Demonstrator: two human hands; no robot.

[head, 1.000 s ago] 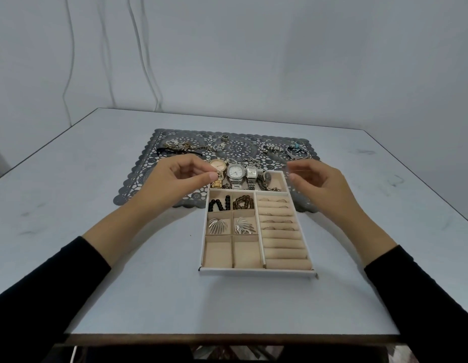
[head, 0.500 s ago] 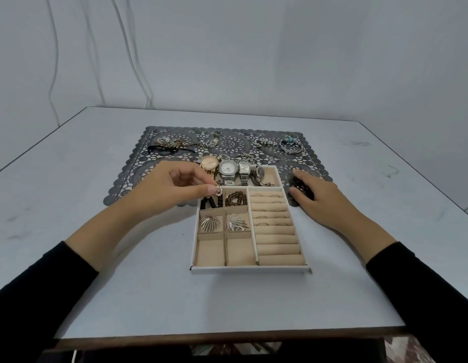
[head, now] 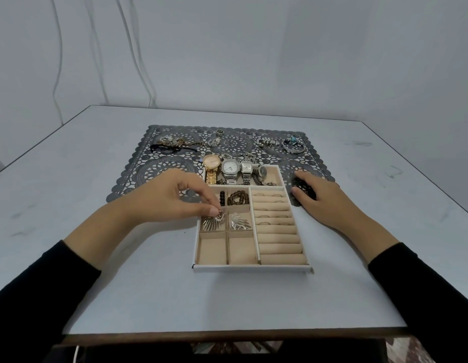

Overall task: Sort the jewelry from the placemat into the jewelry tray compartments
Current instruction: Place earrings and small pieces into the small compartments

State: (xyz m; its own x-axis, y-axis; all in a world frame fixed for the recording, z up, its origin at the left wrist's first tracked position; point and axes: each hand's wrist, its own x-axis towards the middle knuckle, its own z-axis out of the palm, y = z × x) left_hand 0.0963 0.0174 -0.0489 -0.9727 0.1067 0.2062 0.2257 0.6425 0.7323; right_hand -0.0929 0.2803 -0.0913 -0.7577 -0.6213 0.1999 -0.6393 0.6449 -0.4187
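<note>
Two bare hands are working at the white jewelry tray (head: 254,268) with tan boxes. The left hand (head: 175,197) is pinching a small silver loop (head: 220,213) just over the box where a silver fan-shaped earring (head: 211,223) is lying. The right hand (head: 322,197) is resting flat, fingers loose, on the dark lacy placemat (head: 175,142) beside the tray.
</note>
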